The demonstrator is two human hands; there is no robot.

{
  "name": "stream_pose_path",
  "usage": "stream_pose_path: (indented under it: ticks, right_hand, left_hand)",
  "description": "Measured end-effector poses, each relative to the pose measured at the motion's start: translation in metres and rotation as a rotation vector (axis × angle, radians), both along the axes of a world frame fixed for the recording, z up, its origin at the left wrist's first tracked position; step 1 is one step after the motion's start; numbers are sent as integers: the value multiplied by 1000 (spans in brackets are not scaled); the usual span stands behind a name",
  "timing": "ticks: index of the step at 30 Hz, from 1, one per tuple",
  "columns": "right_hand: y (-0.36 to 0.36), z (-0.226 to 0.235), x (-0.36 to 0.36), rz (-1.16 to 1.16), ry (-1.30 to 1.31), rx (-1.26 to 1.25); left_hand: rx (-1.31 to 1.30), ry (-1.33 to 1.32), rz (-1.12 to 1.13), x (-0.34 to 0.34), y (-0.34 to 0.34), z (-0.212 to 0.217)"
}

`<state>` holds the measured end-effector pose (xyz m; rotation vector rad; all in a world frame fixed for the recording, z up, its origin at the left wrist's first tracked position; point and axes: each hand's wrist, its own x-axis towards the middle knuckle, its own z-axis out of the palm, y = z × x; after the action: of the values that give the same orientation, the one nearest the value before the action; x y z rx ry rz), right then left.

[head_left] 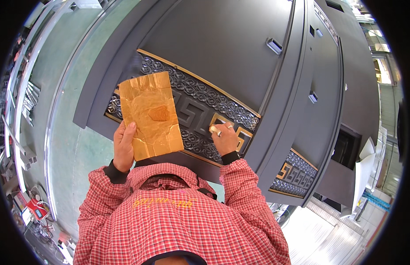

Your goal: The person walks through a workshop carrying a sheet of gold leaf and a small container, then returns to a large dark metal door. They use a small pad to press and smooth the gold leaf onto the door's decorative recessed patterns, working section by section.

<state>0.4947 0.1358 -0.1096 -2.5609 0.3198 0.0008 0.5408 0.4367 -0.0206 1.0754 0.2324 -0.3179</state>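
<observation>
My left hand (124, 145) grips the lower left edge of a gold-stained cardboard piece (145, 141), thumb on its face. A wet-looking orange-gold patch (158, 113) lies on the cardboard. In my right hand (225, 140) the fingers pinch a small pale piece (215, 130) whose kind I cannot make out. That hand is at the lower right of a dark door panel's raised key-pattern band (190, 111), beside a gold square motif (244, 140). The cardboard covers the band's left part. Rows of dark scrollwork (200, 145) with gold edging strips run along the band.
The large dark grey panel (214, 48) lies before me. Beside it on the right is another dark panel (322, 119) with a similar patterned band (295, 174). Metal lengths (30, 99) lie at the left on a green floor (72, 145). A red object (37, 209) sits lower left.
</observation>
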Motion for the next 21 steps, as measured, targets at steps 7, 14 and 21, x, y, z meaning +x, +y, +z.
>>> stream_pose_path:
  ticks: [7,14,21]
  right_hand:
    - [-8,4,33,-117,-77,-19]
    - [0,2,6,-44,5,-1]
    - [-13,-2,-1,-12,-53,-145]
  left_hand:
    - [1,2,-10,0,-1,1]
    - [-2,4,9,-2,1,0]
    - [18,-7,7,-1,-1,0]
